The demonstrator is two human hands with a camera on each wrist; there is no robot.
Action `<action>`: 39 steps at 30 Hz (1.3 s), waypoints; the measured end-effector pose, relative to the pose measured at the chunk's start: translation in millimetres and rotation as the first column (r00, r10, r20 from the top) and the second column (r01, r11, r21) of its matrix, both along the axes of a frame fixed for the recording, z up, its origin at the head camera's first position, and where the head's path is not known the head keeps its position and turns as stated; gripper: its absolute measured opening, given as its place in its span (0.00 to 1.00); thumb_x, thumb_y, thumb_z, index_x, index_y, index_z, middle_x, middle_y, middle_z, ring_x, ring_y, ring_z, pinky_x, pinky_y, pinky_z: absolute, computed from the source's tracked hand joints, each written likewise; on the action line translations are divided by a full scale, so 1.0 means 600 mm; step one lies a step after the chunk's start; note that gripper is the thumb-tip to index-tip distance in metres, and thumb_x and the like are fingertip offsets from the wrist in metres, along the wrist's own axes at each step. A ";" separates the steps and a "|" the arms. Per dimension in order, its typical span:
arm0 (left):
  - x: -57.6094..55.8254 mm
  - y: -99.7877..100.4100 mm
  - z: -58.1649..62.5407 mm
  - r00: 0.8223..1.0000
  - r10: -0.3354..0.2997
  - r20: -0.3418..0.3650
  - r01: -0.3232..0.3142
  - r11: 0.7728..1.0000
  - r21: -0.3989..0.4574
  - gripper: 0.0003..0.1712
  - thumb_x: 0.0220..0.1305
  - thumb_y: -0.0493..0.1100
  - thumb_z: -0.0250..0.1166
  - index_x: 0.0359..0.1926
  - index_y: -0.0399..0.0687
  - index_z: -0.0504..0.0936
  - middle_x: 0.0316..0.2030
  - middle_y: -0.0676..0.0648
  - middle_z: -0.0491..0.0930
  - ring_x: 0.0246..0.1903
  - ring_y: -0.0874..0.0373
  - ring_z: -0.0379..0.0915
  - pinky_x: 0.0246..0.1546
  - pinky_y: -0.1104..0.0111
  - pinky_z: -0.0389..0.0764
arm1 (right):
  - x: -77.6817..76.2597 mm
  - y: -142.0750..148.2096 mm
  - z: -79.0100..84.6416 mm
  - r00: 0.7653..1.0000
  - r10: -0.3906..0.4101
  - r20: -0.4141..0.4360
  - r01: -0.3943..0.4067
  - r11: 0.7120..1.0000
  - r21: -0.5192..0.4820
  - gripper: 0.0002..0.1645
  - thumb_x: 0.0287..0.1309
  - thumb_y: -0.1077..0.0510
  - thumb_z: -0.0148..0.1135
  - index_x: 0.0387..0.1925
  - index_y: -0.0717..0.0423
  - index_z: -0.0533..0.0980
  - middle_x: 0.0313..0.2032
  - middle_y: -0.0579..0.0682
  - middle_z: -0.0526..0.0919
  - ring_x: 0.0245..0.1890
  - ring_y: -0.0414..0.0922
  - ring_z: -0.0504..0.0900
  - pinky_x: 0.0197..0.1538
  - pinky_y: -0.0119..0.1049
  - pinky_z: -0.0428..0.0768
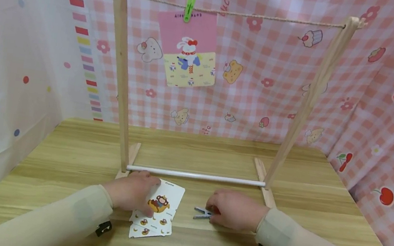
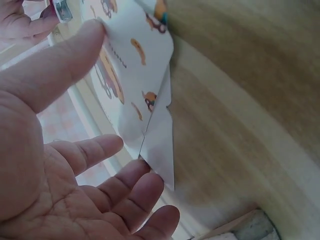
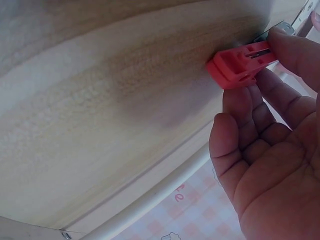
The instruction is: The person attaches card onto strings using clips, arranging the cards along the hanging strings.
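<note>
Between the cards (image 1: 159, 214) under your left hand (image 1: 132, 191) and the grey-blue clothespin (image 1: 201, 213) at your right hand (image 1: 235, 209), you have only a narrow lane over the table (image 1: 319, 224). Ahead of both hands, the white rod (image 1: 223, 179) crosses low from post to post; your left fingers sit close to it. Under the rope (image 1: 272, 19), the left post (image 1: 121, 49) and hanging card (image 1: 189, 69) crowd one side, but from that card to the right post (image 1: 307, 105) you have a wide opening, bounded behind by the checked curtain (image 1: 275, 130). The green clothespin (image 1: 190, 4) juts above the rope. The right foot (image 1: 269, 197) pokes toward you; beyond it you have side room.
</note>
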State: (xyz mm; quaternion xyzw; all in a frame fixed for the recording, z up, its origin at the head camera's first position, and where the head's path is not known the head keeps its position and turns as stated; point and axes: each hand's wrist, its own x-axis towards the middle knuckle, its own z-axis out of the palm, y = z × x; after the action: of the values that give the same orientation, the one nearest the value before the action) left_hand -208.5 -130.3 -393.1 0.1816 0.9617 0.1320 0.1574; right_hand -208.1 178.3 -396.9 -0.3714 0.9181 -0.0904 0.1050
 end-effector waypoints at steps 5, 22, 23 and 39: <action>0.002 0.000 -0.003 1.000 -0.013 0.000 0.013 1.000 0.005 0.58 0.44 0.58 0.86 0.74 0.43 0.71 0.71 0.35 0.70 0.70 0.36 0.66 0.67 0.40 0.74 | 0.000 0.000 -0.001 1.000 0.005 -0.011 -0.005 1.000 -0.002 0.07 0.63 0.55 0.74 0.41 0.48 0.84 0.34 0.39 0.78 0.32 0.33 0.72 0.38 0.30 0.76; 0.002 0.007 -0.012 0.999 -0.030 -0.033 0.030 0.999 0.014 0.52 0.43 0.49 0.88 0.69 0.41 0.75 0.59 0.41 0.76 0.54 0.46 0.77 0.60 0.51 0.81 | -0.007 0.002 -0.009 0.997 0.027 -0.078 -0.030 0.999 -0.043 0.07 0.63 0.57 0.73 0.39 0.49 0.81 0.32 0.40 0.73 0.30 0.33 0.70 0.36 0.29 0.74; 0.003 0.007 -0.011 0.999 -0.027 -0.028 0.028 0.999 0.018 0.52 0.43 0.48 0.87 0.69 0.41 0.75 0.58 0.41 0.76 0.52 0.48 0.77 0.59 0.51 0.82 | -0.006 0.001 -0.008 0.996 0.024 -0.081 -0.028 0.998 -0.048 0.07 0.64 0.58 0.73 0.41 0.51 0.81 0.33 0.40 0.74 0.31 0.33 0.70 0.37 0.28 0.75; 0.001 0.006 -0.006 0.999 0.017 -0.028 -0.018 1.000 -0.022 0.42 0.43 0.54 0.88 0.57 0.43 0.79 0.48 0.44 0.77 0.49 0.48 0.73 0.50 0.53 0.82 | -0.017 0.008 0.004 0.994 -0.064 -0.089 0.052 0.990 -0.130 0.16 0.66 0.60 0.69 0.53 0.61 0.84 0.38 0.45 0.78 0.33 0.35 0.72 0.38 0.30 0.78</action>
State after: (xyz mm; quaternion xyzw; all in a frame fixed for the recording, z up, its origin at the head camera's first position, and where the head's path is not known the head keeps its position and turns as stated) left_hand -208.0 -126.6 -396.6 0.1731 0.9668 0.1200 0.1449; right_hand -218.0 183.1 -394.3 -0.3545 0.9247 -0.1344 0.0356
